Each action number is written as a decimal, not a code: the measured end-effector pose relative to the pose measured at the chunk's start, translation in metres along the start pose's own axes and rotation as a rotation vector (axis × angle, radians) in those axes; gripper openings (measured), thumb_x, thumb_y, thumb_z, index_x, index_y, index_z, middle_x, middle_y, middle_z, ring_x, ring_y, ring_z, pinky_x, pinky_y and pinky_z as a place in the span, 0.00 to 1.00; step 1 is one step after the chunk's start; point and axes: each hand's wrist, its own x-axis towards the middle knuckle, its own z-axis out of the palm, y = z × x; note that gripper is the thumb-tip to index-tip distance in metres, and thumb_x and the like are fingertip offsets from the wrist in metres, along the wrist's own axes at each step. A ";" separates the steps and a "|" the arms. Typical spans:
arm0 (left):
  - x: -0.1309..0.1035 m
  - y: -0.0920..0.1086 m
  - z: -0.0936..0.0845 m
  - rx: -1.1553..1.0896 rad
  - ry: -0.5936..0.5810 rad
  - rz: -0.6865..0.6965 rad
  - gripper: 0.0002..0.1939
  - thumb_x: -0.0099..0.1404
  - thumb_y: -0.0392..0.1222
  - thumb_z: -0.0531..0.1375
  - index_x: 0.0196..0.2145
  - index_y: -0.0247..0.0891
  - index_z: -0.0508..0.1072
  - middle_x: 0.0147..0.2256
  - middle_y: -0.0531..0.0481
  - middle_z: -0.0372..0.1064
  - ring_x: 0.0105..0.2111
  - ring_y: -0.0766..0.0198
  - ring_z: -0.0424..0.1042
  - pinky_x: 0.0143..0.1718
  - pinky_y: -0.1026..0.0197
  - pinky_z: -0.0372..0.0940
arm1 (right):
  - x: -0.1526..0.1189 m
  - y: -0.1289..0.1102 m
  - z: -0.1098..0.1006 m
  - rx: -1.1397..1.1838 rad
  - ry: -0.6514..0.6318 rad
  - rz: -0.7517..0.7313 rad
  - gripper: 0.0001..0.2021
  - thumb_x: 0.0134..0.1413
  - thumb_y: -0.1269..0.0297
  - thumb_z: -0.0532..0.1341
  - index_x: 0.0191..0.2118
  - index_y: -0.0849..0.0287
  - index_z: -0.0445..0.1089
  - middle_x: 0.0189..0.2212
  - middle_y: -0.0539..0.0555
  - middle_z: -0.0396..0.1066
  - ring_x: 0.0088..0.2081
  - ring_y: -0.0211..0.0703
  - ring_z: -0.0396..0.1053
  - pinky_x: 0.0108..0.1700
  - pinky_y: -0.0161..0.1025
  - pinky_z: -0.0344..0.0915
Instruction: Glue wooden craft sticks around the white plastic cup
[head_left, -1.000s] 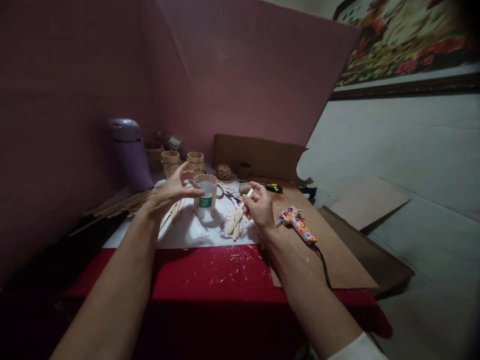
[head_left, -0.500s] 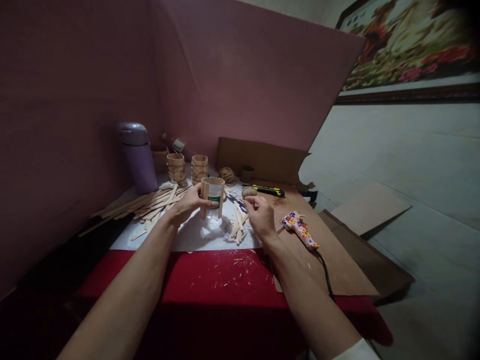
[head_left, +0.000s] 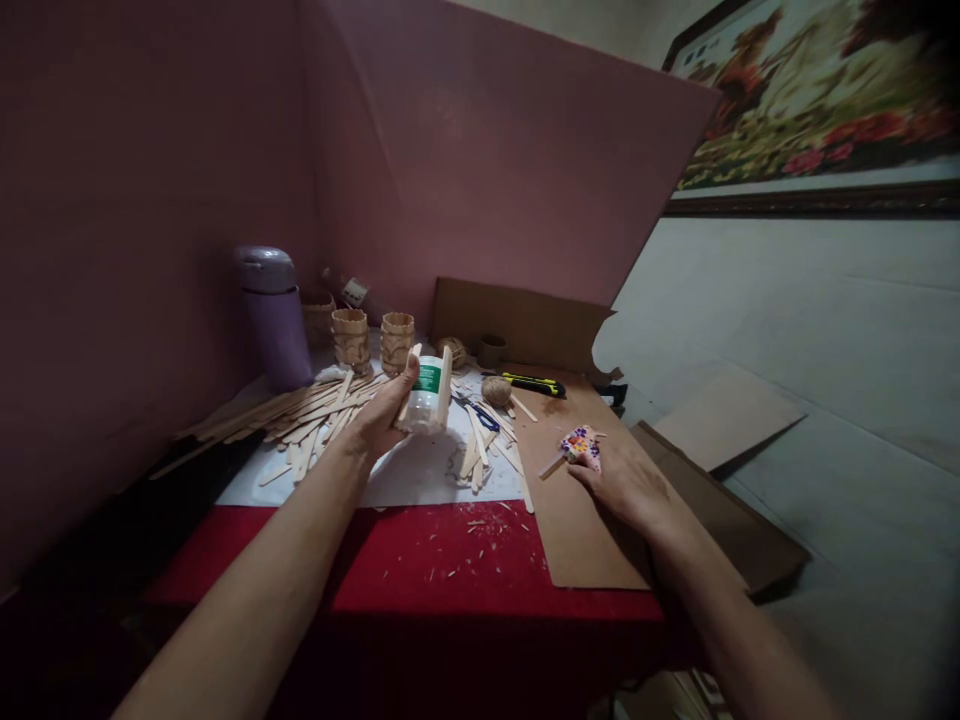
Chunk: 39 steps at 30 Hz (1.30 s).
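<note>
Glue gun (head_left: 581, 446) mostly covered by right hand (head_left: 622, 482); grip state not discernible. Bottle (head_left: 427, 397) partly masked by left hand (head_left: 382, 418) and glued sticks; label text too small to read. Framed picture (head_left: 810, 95) cut off at top and right edges. Near-left corner of surface (head_left: 420, 550) lost in shadow.

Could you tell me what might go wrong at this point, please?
The left hand holds the stick-clad bottle tilted above the table, so its glued sticks might loosen or it could slip. The right hand covers the glue gun, whose nozzle, if hot, might burn fingers or scorch the cardboard sheet.
</note>
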 end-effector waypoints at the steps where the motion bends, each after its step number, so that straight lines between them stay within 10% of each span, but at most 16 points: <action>1: 0.000 0.001 0.002 -0.032 0.027 -0.019 0.20 0.65 0.56 0.64 0.41 0.34 0.72 0.28 0.46 0.75 0.25 0.60 0.75 0.29 0.58 0.72 | 0.002 0.002 0.004 0.048 -0.005 0.003 0.21 0.61 0.53 0.61 0.52 0.64 0.72 0.47 0.68 0.76 0.49 0.59 0.74 0.43 0.45 0.65; 7: -0.004 0.007 0.009 -0.164 0.094 -0.093 0.16 0.72 0.47 0.54 0.46 0.32 0.73 0.30 0.43 0.76 0.30 0.55 0.78 0.36 0.52 0.75 | 0.012 0.006 0.000 0.507 0.001 -0.047 0.08 0.53 0.57 0.64 0.34 0.56 0.74 0.35 0.60 0.77 0.38 0.53 0.73 0.36 0.42 0.63; 11: -0.007 0.007 0.009 -0.156 0.054 -0.139 0.16 0.68 0.46 0.56 0.48 0.32 0.72 0.31 0.43 0.76 0.29 0.53 0.78 0.35 0.47 0.75 | 0.004 0.019 -0.021 0.983 -0.177 0.002 0.19 0.49 0.46 0.66 0.22 0.55 0.66 0.19 0.50 0.64 0.22 0.40 0.60 0.24 0.37 0.54; 17: -0.011 -0.003 0.018 -0.163 0.074 -0.151 0.12 0.68 0.46 0.60 0.44 0.36 0.74 0.29 0.47 0.76 0.25 0.60 0.75 0.31 0.53 0.74 | -0.030 0.014 -0.061 1.490 -0.261 0.147 0.19 0.37 0.53 0.76 0.29 0.58 0.69 0.23 0.48 0.63 0.22 0.33 0.59 0.22 0.32 0.57; 23: -0.017 -0.015 0.034 -0.124 0.004 -0.246 0.13 0.69 0.47 0.58 0.40 0.34 0.76 0.29 0.46 0.77 0.24 0.62 0.74 0.27 0.59 0.71 | -0.063 -0.037 -0.079 1.516 -0.455 -0.065 0.23 0.48 0.42 0.67 0.38 0.58 0.72 0.20 0.47 0.63 0.14 0.31 0.52 0.14 0.33 0.47; 28: -0.019 -0.021 0.038 -0.072 -0.035 -0.293 0.15 0.69 0.45 0.56 0.35 0.32 0.77 0.26 0.46 0.76 0.21 0.64 0.72 0.23 0.63 0.66 | -0.072 -0.062 -0.081 1.349 -0.559 -0.243 0.23 0.53 0.42 0.65 0.24 0.56 0.60 0.17 0.44 0.55 0.18 0.32 0.51 0.19 0.33 0.50; 39: -0.021 -0.024 0.039 -0.061 -0.144 -0.270 0.15 0.68 0.45 0.57 0.37 0.31 0.78 0.29 0.44 0.79 0.24 0.62 0.74 0.27 0.63 0.67 | -0.075 -0.080 -0.091 1.169 -0.503 -0.286 0.18 0.56 0.47 0.63 0.27 0.55 0.60 0.21 0.45 0.53 0.23 0.35 0.49 0.22 0.34 0.49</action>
